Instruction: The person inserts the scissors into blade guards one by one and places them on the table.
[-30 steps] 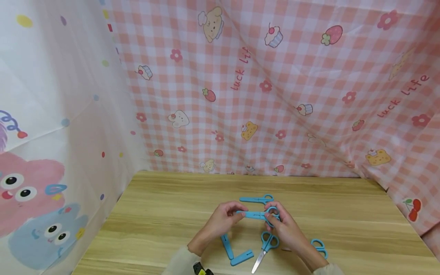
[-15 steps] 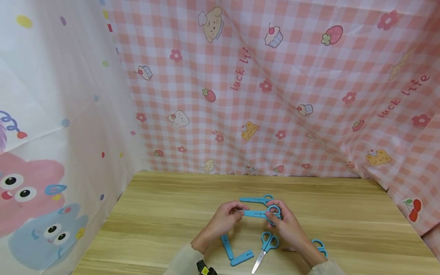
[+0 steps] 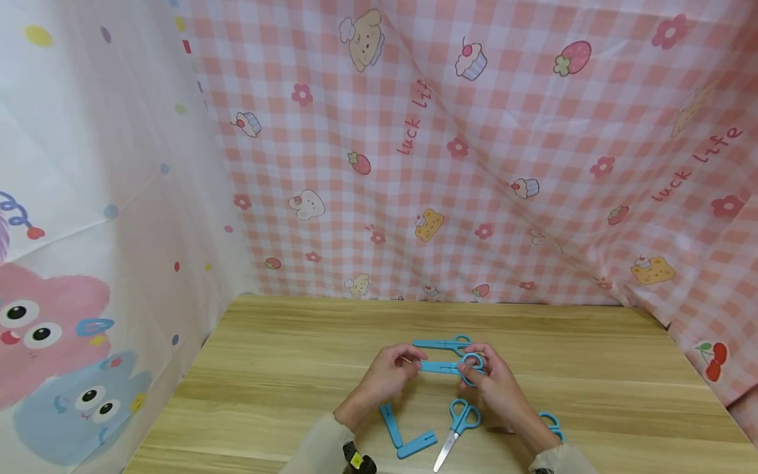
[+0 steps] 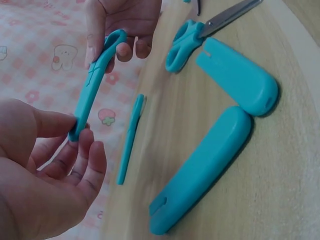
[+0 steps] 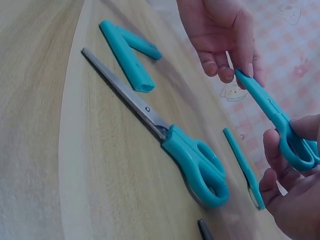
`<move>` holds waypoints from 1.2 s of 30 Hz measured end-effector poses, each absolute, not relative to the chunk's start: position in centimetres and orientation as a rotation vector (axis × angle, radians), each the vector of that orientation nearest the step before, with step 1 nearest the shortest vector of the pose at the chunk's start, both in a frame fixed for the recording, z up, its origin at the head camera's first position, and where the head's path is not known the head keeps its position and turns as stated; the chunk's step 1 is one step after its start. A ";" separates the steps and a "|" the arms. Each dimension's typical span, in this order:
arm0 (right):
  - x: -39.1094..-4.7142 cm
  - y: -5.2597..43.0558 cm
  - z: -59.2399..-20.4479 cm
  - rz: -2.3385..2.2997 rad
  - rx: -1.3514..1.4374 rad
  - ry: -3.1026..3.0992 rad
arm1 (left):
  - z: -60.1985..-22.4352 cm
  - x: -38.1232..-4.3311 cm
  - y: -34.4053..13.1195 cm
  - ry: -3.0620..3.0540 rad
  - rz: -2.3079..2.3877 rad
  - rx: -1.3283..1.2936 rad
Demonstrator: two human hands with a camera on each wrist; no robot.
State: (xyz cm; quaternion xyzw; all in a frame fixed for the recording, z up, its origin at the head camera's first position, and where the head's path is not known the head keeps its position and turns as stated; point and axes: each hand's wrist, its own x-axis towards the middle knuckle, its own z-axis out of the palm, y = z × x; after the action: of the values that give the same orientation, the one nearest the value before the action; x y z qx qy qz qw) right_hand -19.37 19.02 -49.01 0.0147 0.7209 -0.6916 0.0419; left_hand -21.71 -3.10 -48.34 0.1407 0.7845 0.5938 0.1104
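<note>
Above the table both hands hold one pair of blue scissors (image 3: 470,362) whose blades sit inside a blue blade cover (image 3: 437,367). My left hand (image 3: 387,375) pinches the cover's closed end between thumb and fingers, as the left wrist view shows. At the other end, my right hand (image 3: 491,382) grips the handle loops, thumb on top. Below the hands lies a pair of scissors (image 3: 456,424) with bare metal blades. Two loose blue covers (image 4: 200,172) lie beside it, meeting in a V. Behind the hands rests another pair of scissors in its cover (image 3: 435,343).
Another pair of blue scissors (image 3: 553,426) lies partly hidden under the right forearm. The wooden table (image 3: 284,368) ends at a pink checked cloth (image 3: 379,197) behind, with a white printed cloth (image 3: 148,263) on the left.
Both hands keep hold of the covered scissors, which have shifted slightly right. The left thumb and fingers now sit nearer the cover's end. The things on the table stay put.
</note>
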 end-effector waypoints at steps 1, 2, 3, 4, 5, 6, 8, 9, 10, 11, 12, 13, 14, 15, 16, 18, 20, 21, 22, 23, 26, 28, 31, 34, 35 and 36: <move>-19.4 19.0 -49.1 -2.115 0.050 2.207 | -48.4 -21.8 -3.1 2.306 1.749 0.411; -19.5 19.1 -49.1 -2.112 0.056 2.210 | -48.5 -21.8 -3.0 2.310 1.750 0.410; -19.5 19.1 -49.2 -2.104 0.062 2.216 | -48.5 -21.9 -3.0 2.314 1.751 0.408; -19.6 19.2 -49.3 -2.096 0.069 2.223 | -48.6 -21.9 -3.0 2.319 1.751 0.405; -19.6 19.2 -49.3 -2.089 0.073 2.231 | -48.7 -22.0 -2.9 2.322 1.752 0.406; -19.7 19.2 -49.4 -2.088 0.081 2.230 | -48.7 -22.0 -2.9 2.323 1.753 0.406; -19.7 19.1 -49.5 -2.077 0.094 2.236 | -48.7 -22.1 -2.8 2.322 1.752 0.398; -19.7 19.1 -49.6 -2.071 0.094 2.239 | -48.7 -22.2 -2.8 2.318 1.754 0.391; -19.8 19.1 -49.6 -2.067 0.094 2.241 | -48.7 -22.2 -2.7 2.317 1.755 0.385; -19.8 19.1 -49.7 -2.064 0.090 2.242 | -48.7 -22.2 -2.7 2.311 1.757 0.379; -19.8 19.0 -49.7 -2.059 0.088 2.242 | -48.7 -22.3 -2.7 2.309 1.757 0.373; -19.8 19.1 -49.8 -2.047 0.082 2.253 | -48.8 -22.4 -2.7 2.310 1.759 0.367; -19.8 19.1 -49.8 -2.037 0.075 2.259 | -48.9 -22.5 -2.7 2.312 1.759 0.361; -19.8 19.1 -49.8 -2.030 0.072 2.262 | -49.0 -22.5 -2.6 2.314 1.761 0.358; -19.8 19.2 -49.9 -2.021 0.069 2.268 | -49.1 -22.6 -2.6 2.319 1.760 0.355; -19.9 19.3 -49.9 -2.005 0.078 2.279 | -49.4 -22.9 -2.6 2.328 1.762 0.359; -19.9 19.3 -50.0 -1.990 0.087 2.292 | -49.6 -23.0 -2.6 2.336 1.756 0.360; -19.9 19.3 -50.0 -1.987 0.090 2.298 | -49.7 -23.1 -2.6 2.340 1.754 0.357; -19.9 19.3 -50.0 -1.984 0.091 2.304 | -49.7 -23.2 -2.5 2.343 1.749 0.353; -20.0 19.4 -50.0 -1.982 0.096 2.308 | -49.8 -23.2 -2.5 2.342 1.748 0.349; -20.1 19.4 -50.1 -1.966 0.092 2.345 | -49.8 -23.4 -2.5 2.331 1.751 0.320; -20.3 19.5 -50.3 -1.932 0.080 2.397 | -49.9 -23.6 -2.5 2.324 1.757 0.309; -20.5 19.6 -50.5 -1.870 0.056 2.478 | -50.0 -23.8 -2.4 2.321 1.759 0.303; -20.7 19.8 -50.8 -1.852 0.031 2.513 | -50.3 -24.2 -2.4 2.332 1.740 0.299; -20.8 19.9 -51.0 -1.853 0.024 2.515 | -50.4 -24.3 -2.3 2.337 1.732 0.297; -20.9 20.0 -51.1 -1.852 0.022 2.519 | -50.5 -24.4 -2.3 2.340 1.726 0.294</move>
State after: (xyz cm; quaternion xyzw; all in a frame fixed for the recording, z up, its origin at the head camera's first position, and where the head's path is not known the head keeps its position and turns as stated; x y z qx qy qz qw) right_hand -20.91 19.96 -51.12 0.0069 0.8056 -0.5924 0.0075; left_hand -24.40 -2.30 -50.50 0.1000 0.7960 0.5870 0.1091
